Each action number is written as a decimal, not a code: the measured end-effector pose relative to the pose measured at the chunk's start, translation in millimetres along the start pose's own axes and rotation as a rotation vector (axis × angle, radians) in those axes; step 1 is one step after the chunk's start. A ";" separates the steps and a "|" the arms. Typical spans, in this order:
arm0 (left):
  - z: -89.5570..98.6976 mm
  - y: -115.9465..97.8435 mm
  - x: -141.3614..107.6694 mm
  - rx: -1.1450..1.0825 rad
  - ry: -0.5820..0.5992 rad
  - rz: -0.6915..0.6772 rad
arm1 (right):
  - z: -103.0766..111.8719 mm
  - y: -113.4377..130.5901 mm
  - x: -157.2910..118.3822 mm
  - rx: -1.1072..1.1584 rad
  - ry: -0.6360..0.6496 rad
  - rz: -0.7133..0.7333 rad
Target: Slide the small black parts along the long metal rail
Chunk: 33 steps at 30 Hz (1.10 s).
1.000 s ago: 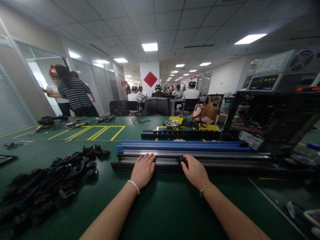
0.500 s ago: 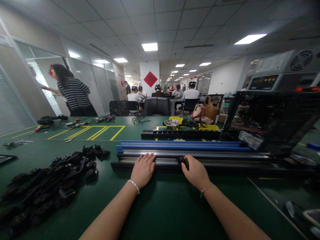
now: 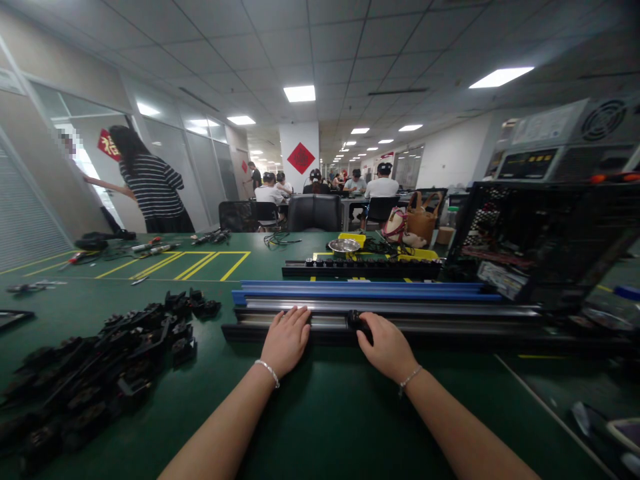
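Note:
My left hand [image 3: 287,341] lies flat, fingers stretched out, on the near end of a long black rail [image 3: 326,323] with a silvery channel. Partway along that channel sits a small black block [image 3: 353,319]. My right hand [image 3: 389,341] has its thumb and fingers closed around the block's right side, which they partly hide. Directly behind this rail runs another one with a shiny silver strip [image 3: 425,309], and beyond it a blue rail [image 3: 365,289].
At left is a heap of black parts [image 3: 95,367] on the green table [image 3: 325,413]. An open computer case [image 3: 565,233] stands at right. Further back are a black strip of small parts [image 3: 360,269] and a metal bowl [image 3: 344,246]. Other people sit and stand beyond.
My right hand and the black block have slid a little left along the rail. My left hand has stayed put. A standing person in a striped top has turned away slightly.

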State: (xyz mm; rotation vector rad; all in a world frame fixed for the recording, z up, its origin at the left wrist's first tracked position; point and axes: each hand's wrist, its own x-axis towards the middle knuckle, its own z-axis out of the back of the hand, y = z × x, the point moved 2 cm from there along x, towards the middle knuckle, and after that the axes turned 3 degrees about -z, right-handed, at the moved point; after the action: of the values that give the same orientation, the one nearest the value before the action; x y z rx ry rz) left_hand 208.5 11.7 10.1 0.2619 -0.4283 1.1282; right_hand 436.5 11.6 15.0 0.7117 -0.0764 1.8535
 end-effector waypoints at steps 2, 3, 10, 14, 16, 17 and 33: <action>0.1 -0.2 0.1 -0.006 0.009 0.004 | -0.2 0.5 -0.1 0.002 0.004 0.008; 0.2 -0.3 0.1 -0.008 0.012 0.007 | -0.4 0.8 -0.1 0.003 0.007 0.011; 1.4 0.1 -0.3 -0.005 0.001 0.011 | -0.7 4.9 -0.6 0.011 0.020 0.046; 1.4 0.4 -0.5 0.000 -0.004 0.009 | -2.0 7.7 -1.1 0.013 0.026 0.071; 1.0 0.6 -0.6 0.003 -0.011 0.009 | -3.3 8.4 -1.3 0.011 0.026 0.083; 0.7 0.7 -0.6 0.003 -0.015 0.009 | -3.8 8.5 -1.4 0.009 0.023 0.088; 0.4 0.3 -1.0 -0.012 -0.012 0.015 | -1.8 10.1 -1.8 0.009 0.040 0.090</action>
State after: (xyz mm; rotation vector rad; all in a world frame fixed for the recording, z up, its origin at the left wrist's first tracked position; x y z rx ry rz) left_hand 207.8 10.9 9.9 0.2551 -0.4481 1.1390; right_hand 427.2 6.7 15.4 0.6861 -0.0755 1.9548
